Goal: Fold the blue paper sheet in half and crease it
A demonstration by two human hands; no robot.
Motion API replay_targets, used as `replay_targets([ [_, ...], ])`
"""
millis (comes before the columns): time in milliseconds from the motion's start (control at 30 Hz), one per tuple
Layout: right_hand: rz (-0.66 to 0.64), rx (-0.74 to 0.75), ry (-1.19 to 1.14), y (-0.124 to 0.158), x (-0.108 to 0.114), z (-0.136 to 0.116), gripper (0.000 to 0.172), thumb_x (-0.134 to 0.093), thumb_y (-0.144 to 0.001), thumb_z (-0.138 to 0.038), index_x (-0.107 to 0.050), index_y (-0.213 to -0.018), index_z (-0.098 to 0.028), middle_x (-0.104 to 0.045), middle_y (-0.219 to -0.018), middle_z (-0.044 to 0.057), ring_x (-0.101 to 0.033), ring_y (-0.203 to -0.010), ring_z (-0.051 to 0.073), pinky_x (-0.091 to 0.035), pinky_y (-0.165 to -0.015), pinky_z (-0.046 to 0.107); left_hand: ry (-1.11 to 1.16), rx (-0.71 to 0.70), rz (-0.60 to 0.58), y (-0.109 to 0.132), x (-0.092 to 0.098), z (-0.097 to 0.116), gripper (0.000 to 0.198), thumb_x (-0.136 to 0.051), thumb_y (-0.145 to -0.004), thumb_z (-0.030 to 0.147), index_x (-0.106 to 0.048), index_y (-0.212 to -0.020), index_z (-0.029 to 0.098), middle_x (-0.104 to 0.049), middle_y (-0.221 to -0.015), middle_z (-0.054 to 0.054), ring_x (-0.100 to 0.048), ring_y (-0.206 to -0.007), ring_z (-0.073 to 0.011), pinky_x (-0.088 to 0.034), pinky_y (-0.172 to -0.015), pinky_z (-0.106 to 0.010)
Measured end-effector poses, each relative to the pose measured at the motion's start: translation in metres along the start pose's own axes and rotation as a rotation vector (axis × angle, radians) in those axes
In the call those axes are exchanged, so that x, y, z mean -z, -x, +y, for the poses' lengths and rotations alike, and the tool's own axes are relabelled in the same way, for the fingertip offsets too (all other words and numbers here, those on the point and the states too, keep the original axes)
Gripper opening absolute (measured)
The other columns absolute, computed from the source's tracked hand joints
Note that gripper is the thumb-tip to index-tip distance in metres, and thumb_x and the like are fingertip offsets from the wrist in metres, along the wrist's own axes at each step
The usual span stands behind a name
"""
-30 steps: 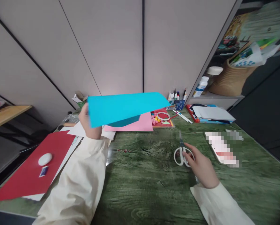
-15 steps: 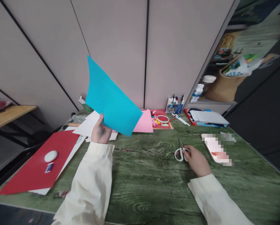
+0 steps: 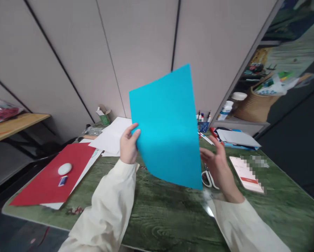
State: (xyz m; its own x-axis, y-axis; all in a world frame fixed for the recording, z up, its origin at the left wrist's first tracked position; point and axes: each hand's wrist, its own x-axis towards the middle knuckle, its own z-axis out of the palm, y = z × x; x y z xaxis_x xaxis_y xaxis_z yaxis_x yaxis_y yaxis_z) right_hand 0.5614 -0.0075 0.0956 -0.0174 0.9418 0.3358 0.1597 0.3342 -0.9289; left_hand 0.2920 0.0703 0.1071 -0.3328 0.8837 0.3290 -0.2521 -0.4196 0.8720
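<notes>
Above the middle of the green wood-grain desk, the turquoise paper sheet, swung upright since a moment ago, is pinched at its left edge by the left hand, while the right hand, fingers spread, has left the white-handled scissors.

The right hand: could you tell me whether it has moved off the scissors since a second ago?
Yes. The right hand has lifted off the scissors, which lie on the table, and now hangs open beside the blue paper.
</notes>
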Motion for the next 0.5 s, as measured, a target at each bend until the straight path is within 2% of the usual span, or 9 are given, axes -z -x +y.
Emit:
replay_targets([
  [67, -0.006, -0.009, -0.001, -0.006, -0.005, -0.017, 0.076, -0.023, -0.082, -0.064, 0.004, -0.14, -0.024, -0.057, -0.117, 0.014, -0.057, -0.102, 0.026, -0.047, -0.074, 0.039, -0.108, -0.056, -0.037, 0.008, -0.007, -0.002, 0.034, -0.063, -0.072, 0.031, -0.059, -0.104, 0.018, -0.06, -0.113, -0.008, -0.053, -0.107, -0.023, -0.043, -0.089, -0.036],
  [100, -0.01, 0.001, 0.042, -0.008, -0.005, -0.023, 0.081, -0.032, -0.079, -0.064, 0.004, -0.14, -0.025, -0.053, -0.122, 0.014, -0.057, -0.101, 0.027, -0.048, -0.07, 0.038, -0.158, -0.071, -0.072, 0.012, -0.01, -0.004, 0.034, -0.061, -0.073, 0.032, -0.058, -0.104, 0.019, -0.059, -0.114, -0.008, -0.052, -0.109, -0.0232, -0.042, -0.09, -0.036],
  [167, -0.004, 0.024, 0.222, -0.01, -0.003, -0.032, 0.078, -0.051, -0.075, -0.057, -0.016, -0.139, -0.029, -0.044, -0.131, 0.011, -0.057, -0.1, 0.029, -0.05, -0.065, 0.036, -0.225, -0.092, -0.149, 0.018, -0.015, -0.008, 0.033, -0.059, -0.075, 0.033, -0.058, -0.106, 0.02, -0.057, -0.117, -0.008, -0.05, -0.111, -0.0231, -0.042, -0.091, -0.036],
  [233, 0.01, 0.03, 0.428, -0.011, 0.001, -0.037, 0.061, -0.059, -0.073, -0.048, -0.039, -0.129, -0.031, -0.043, -0.134, 0.007, -0.055, -0.101, 0.029, -0.05, -0.064, 0.034, -0.249, -0.099, -0.216, 0.021, -0.017, -0.012, 0.033, -0.058, -0.076, 0.032, -0.057, -0.106, 0.02, -0.057, -0.117, -0.008, -0.05, -0.111, -0.0226, -0.041, -0.092, -0.036],
  [333, 0.042, 0.064, 0.581, -0.01, 0.01, -0.039, 0.047, -0.059, -0.075, -0.042, -0.05, -0.121, -0.031, -0.051, -0.126, 0.005, -0.056, -0.1, 0.029, -0.051, -0.065, 0.033, -0.261, -0.068, -0.329, 0.02, -0.016, -0.014, 0.035, -0.055, -0.078, 0.034, -0.054, -0.11, 0.02, -0.056, -0.117, -0.009, -0.051, -0.11, -0.0232, -0.042, -0.092, -0.038],
  [400, 0.068, 0.092, 0.623, -0.011, 0.015, -0.038, 0.046, -0.058, -0.076, -0.04, -0.051, -0.12, -0.03, -0.053, -0.123, 0.005, -0.057, -0.097, 0.028, -0.051, -0.065, 0.033, -0.364, -0.092, -0.375, 0.019, -0.015, -0.01, 0.045, -0.056, -0.077, 0.039, -0.049, -0.117, 0.02, -0.051, -0.123, -0.012, -0.046, -0.116, -0.0264, -0.042, -0.092, -0.042],
  [433, 0.077, 0.097, 0.65, -0.011, 0.017, -0.038, 0.045, -0.058, -0.077, -0.039, -0.052, -0.12, -0.03, -0.054, -0.122, 0.005, -0.058, -0.095, 0.028, -0.051, -0.064, 0.033, -0.459, -0.147, -0.377, 0.02, -0.015, -0.006, 0.054, -0.06, -0.073, 0.042, -0.046, -0.121, 0.02, -0.045, -0.129, -0.014, -0.04, -0.121, -0.029, -0.039, -0.094, -0.045],
  [500, 0.06, 0.1, 0.723, -0.01, 0.018, -0.036, 0.043, -0.058, -0.077, -0.036, -0.053, -0.119, -0.03, -0.056, -0.119, 0.005, -0.061, -0.09, 0.027, -0.051, -0.063, 0.033, -0.687, -0.352, -0.379, 0.026, -0.017, 0.004, 0.083, -0.071, -0.058, 0.047, -0.036, -0.129, 0.023, -0.022, -0.143, -0.015, -0.018, -0.132, -0.0338, -0.026, -0.102, -0.052],
])
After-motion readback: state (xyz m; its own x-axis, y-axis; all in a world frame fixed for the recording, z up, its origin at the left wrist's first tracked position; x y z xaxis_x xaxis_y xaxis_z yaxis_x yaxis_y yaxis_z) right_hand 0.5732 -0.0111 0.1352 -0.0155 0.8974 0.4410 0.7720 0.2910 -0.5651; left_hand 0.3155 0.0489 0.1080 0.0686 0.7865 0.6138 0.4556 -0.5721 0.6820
